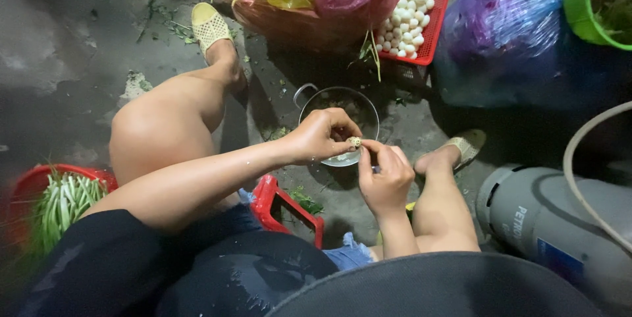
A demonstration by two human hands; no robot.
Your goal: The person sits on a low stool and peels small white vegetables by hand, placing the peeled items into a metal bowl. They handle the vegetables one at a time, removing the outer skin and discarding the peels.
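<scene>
L hand (320, 136) + R hand (385, 175) both pinch small speckled egg (355, 141) over metal pot (339, 114), so shell bits drop in.

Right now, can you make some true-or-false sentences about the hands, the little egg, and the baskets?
1. Both hands, left hand and right hand, pinch one small speckled egg. True.
2. The hands work over a round metal pot on the floor. True.
3. The red plastic basket of white peeled eggs is empty. False: it holds many.
4. The long green stalks lie in a blue bowl. False: they lie in a red basket.
</scene>
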